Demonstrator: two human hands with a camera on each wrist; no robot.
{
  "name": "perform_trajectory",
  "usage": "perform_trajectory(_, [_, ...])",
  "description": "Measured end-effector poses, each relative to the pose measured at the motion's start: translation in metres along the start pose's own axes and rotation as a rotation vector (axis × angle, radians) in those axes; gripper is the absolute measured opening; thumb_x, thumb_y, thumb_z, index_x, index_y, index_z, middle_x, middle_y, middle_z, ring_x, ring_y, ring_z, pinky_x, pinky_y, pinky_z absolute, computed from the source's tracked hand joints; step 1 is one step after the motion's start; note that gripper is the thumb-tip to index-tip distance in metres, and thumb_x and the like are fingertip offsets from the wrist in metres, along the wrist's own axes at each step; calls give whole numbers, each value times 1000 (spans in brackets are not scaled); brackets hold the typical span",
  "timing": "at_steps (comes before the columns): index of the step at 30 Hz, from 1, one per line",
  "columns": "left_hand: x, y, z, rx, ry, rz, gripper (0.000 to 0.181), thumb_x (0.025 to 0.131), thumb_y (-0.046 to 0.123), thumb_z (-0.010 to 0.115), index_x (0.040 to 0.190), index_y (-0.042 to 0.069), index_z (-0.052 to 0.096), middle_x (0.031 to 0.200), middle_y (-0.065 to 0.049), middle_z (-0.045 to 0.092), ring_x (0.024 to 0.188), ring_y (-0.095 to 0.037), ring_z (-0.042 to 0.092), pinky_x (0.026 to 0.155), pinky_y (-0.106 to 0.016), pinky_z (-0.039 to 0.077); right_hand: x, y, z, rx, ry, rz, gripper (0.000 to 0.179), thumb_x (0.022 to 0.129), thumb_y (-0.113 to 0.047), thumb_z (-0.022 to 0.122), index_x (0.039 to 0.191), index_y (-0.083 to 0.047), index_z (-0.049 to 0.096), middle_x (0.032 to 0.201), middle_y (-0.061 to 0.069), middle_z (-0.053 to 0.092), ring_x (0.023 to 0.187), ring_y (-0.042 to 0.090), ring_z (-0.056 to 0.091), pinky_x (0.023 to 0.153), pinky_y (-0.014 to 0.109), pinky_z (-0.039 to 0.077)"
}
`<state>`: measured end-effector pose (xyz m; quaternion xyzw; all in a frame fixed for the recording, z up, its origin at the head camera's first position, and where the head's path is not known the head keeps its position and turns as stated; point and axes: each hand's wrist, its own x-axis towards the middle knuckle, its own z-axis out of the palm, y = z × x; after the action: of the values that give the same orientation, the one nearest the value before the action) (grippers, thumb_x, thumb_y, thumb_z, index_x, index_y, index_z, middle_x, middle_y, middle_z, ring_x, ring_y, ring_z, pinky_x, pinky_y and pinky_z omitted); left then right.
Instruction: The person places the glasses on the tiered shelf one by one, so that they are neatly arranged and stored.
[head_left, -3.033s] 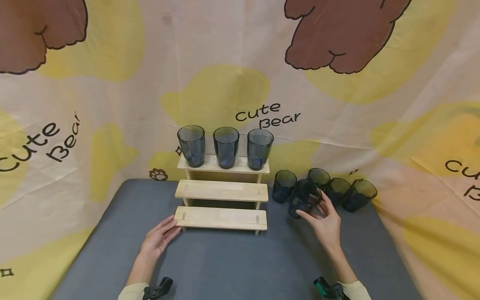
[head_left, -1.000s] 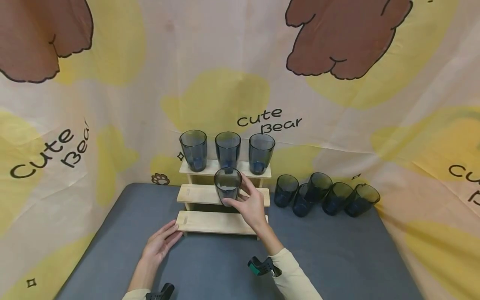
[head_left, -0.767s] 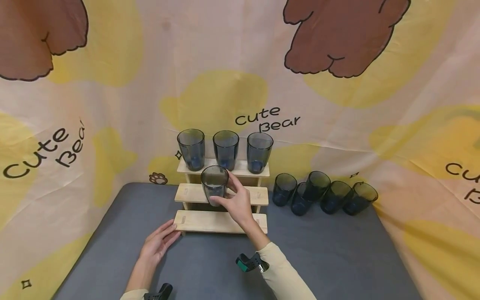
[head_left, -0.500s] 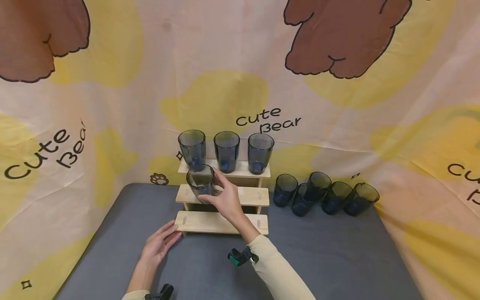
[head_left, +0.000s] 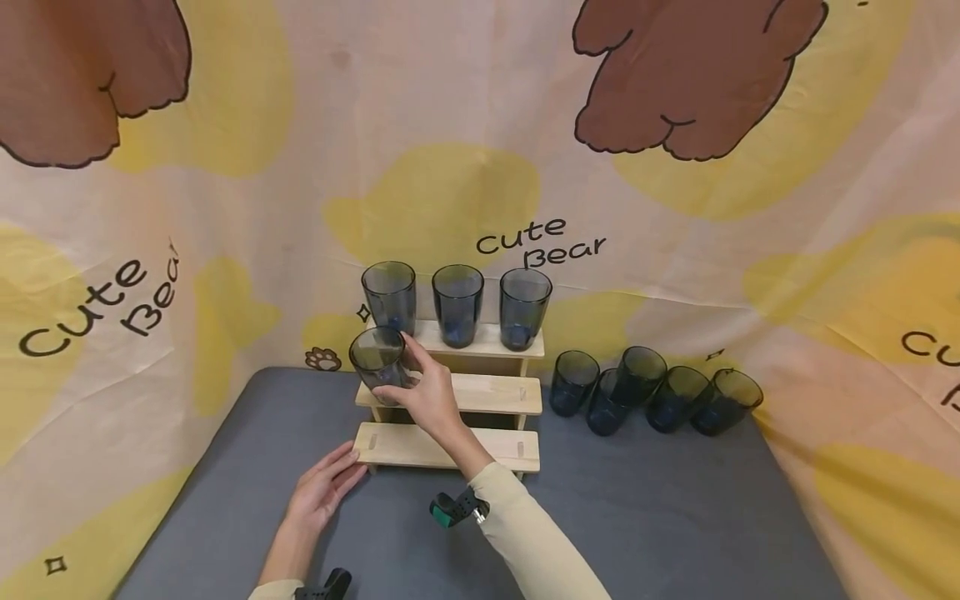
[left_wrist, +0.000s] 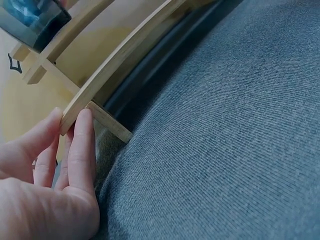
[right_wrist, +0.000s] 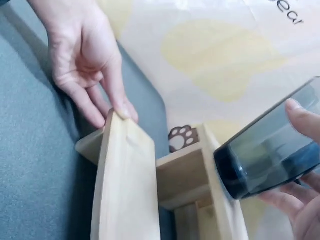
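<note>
The smoky-blue glass (head_left: pixel 369 358) is at the left end of the middle tier of the wooden rack (head_left: pixel 448 447), close to upright; whether its base touches the plank is hard to tell. The right hand (head_left: pixel 433 398) has thumb and fingers clamped on opposite sides of its wall, below the rim. The left hand (head_left: pixel 318 490) pinches the left end of the rack's front tier, thumb above and fingers beneath. The glass should be stiff, moderately heavy toward its thick-looking base, smooth enough to slip and liable to chip against its twins, the three glasses (head_left: pixel 458 304) on the rack's top tier and the five glasses (head_left: pixel 677 402) to its right. The lower wall seems the best hold; the rack looks light and easily nudged, so steadying its end makes sense.
</note>
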<state>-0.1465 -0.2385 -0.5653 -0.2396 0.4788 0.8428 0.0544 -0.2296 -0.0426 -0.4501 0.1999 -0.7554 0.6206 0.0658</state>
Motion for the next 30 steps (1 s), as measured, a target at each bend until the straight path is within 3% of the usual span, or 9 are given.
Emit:
perform_trajectory(6, [0, -1, -1, 10, 11, -7, 25, 93, 1, 66, 89, 24, 72, 92, 3, 71, 88, -15, 71, 93, -31, 57, 1, 7, 3, -9, 27, 35, 87, 75, -18, 87, 149, -16, 41, 128, 11, 63, 116, 23, 61, 95, 31, 56])
perform_trajectory(11, [2, -1, 0, 13, 6, 1, 26, 93, 1, 65, 89, 25, 73, 93, 3, 71, 90, -15, 71, 94, -32, 56, 2, 7, 2, -23, 0, 68, 90, 77, -20, 85, 152, -19, 36, 132, 10, 60, 120, 23, 59, 98, 32, 54])
perform_trajectory(15, [2, -1, 2, 5, 3, -4, 26, 94, 1, 64, 89, 25, 73, 93, 3, 71, 90, -15, 71, 94, -32, 56, 1, 4, -3, -41, -24, 105, 95, 78, -23, 85, 155, -21, 29, 138, 11, 56, 125, 25, 55, 100, 40, 54])
perform_trajectory(23, [3, 0, 1, -14, -20, -15, 26, 94, 0, 63, 90, 24, 73, 93, 3, 71, 90, -14, 71, 93, -31, 56, -2, -4, -27, 18, -78, 142, 90, 83, -22, 81, 155, -16, 28, 143, 15, 49, 130, 32, 49, 105, 53, 46])
perform_trajectory(30, [6, 1, -1, -17, -39, -20, 26, 94, -1, 63, 91, 24, 74, 94, 3, 71, 91, -15, 71, 94, -32, 56, -7, -11, -58, -62, -101, 124, 87, 83, -25, 81, 153, -14, 31, 148, 14, 44, 133, 32, 46, 108, 50, 45])
